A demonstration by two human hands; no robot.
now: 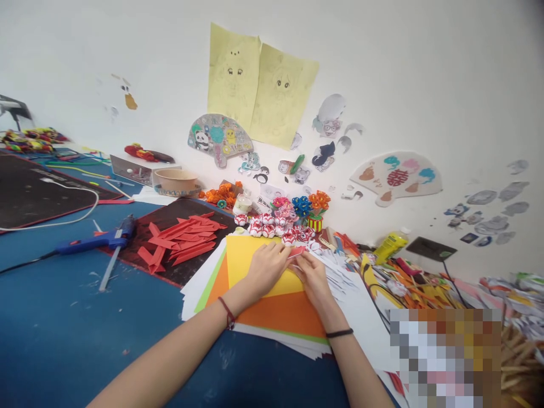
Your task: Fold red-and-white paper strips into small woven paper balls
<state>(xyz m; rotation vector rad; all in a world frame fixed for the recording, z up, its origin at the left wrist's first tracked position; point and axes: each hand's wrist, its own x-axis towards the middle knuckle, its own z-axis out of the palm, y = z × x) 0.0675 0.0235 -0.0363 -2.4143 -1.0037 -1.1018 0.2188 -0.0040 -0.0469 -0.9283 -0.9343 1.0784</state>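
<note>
On the blue surface (63,328), above a yellow sheet (240,255) and an orange sheet (272,314), a small red paper piece (297,253) is held at the far edge of the stack. It is pinched by the fingertips of the left hand (268,263) and, from the other side, of the right hand (313,275); its exact fold is hidden by the fingers. Just behind, a cluster of red-and-white paper pieces (267,229) is seen, judged to be completed. To the left, a heap of folded red strips (187,241) is laid on a dark mat (195,273); these are judged to be part-worked and left over. The held piece is judged unfinished. A blue glue gun (97,241) is left lying beside the mat, untouched by either hand.
</note>
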